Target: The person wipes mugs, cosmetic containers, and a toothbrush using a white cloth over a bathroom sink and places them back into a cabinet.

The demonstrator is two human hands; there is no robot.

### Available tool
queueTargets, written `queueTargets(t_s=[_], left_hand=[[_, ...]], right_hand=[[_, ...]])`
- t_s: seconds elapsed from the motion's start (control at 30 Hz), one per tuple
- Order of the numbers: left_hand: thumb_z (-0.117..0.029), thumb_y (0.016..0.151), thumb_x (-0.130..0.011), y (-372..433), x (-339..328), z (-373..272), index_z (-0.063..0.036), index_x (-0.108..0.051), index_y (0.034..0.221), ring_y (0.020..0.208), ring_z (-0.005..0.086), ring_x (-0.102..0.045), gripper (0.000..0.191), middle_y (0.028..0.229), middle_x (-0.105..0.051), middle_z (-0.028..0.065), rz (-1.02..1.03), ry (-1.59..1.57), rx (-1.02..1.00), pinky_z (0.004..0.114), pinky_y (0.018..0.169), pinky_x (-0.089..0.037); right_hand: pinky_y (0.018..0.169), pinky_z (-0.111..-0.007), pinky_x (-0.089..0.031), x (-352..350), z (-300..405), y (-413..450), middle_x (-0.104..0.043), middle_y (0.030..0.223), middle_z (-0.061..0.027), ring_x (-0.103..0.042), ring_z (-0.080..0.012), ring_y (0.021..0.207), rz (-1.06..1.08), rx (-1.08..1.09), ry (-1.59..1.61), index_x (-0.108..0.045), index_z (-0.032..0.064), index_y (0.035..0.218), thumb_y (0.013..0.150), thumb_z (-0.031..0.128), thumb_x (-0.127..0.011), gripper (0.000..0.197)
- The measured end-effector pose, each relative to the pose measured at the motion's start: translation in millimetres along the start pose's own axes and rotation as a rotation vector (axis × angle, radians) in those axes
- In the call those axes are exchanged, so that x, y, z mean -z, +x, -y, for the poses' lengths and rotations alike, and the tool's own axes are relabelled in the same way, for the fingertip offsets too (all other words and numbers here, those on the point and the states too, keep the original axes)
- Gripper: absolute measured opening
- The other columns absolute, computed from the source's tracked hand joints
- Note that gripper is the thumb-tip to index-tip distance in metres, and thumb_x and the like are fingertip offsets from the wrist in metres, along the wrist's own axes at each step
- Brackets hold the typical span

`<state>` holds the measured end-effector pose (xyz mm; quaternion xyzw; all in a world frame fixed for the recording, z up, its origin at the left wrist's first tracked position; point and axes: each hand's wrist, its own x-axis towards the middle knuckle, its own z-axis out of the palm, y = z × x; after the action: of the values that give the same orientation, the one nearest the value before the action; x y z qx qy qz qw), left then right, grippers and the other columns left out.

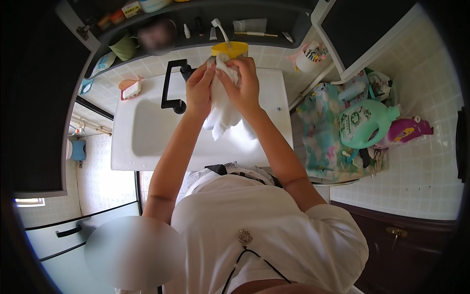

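Observation:
A white cloth [224,110] hangs in folds from both hands over the white sink [150,125]. My left hand [200,86] pinches its upper left part between thumb and fingers, close to the black faucet [172,86]. On the cloth's upper right edge, my right hand [242,82] has its fingers bent and closed. Just beyond the fingertips stands a yellow cup [238,47] with a white toothbrush [222,33] in it. Whether the fingertips touch the cup cannot be told.
Bar soap [132,90] lies in a dish at the sink's left corner. Above runs a dark shelf [198,38] with a green mug [123,47] and small tubes. An opened cabinet door [339,70] juts in at right, near a green detergent jug [363,125] and a purple bottle [407,132].

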<state>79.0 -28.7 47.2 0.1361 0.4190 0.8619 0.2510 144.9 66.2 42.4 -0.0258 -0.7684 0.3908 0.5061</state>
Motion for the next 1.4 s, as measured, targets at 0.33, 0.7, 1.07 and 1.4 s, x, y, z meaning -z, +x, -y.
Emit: queueTargets(t_s=[0.33,0.7,1.07,1.4], left_hand=[[-0.028,0.102,-0.038,4.1,11.7,5.4,-0.0096,-0.046,0.120,0.103,0.0169,-0.056,0.027,0.110,-0.054,0.0062,0.063,-0.097,-0.010,0.031,0.090,-0.048],[-0.030,0.102,-0.034,-5.2,5.4,16.8,-0.0184,-0.023,0.136,0.127,0.0189,-0.038,0.037,0.136,-0.037,0.0062,0.169,0.034,-0.009,0.034,0.107,-0.032],[-0.042,0.102,-0.025,-10.0,-1.0,17.3,-0.0137,-0.010,0.149,0.140,0.0225,-0.020,0.057,0.151,-0.019,0.0072,0.357,0.322,-0.184,0.035,0.114,-0.016],[-0.018,0.100,-0.040,-6.3,-12.8,2.4,-0.0039,-0.047,0.129,0.134,0.0235,-0.033,0.033,0.146,-0.029,0.0095,0.327,0.578,-0.494,0.039,0.110,-0.027]], right_hand=[[0.080,-0.038,-0.048,-13.6,13.9,-20.1,-0.047,0.112,-0.0151,-0.052,-0.0326,0.101,0.161,0.033,-0.195,-0.054,0.0046,0.113,0.080,0.010,-0.065,0.035],[0.085,-0.036,-0.047,8.1,6.8,6.2,-0.046,0.111,-0.0134,-0.047,-0.0308,0.107,0.334,-0.040,-0.155,-0.060,0.0027,0.104,0.070,0.009,-0.065,0.035],[0.089,-0.030,-0.043,8.9,-10.2,0.8,-0.044,0.113,-0.0090,-0.048,-0.0229,0.106,0.116,-0.084,-0.008,-0.057,0.0026,0.101,0.080,0.017,-0.072,0.030],[0.081,-0.027,-0.043,13.0,-7.5,-1.4,-0.045,0.107,-0.0091,-0.050,-0.0193,0.095,-0.152,-0.064,0.223,-0.054,0.0004,0.093,0.082,0.004,-0.066,0.017]])
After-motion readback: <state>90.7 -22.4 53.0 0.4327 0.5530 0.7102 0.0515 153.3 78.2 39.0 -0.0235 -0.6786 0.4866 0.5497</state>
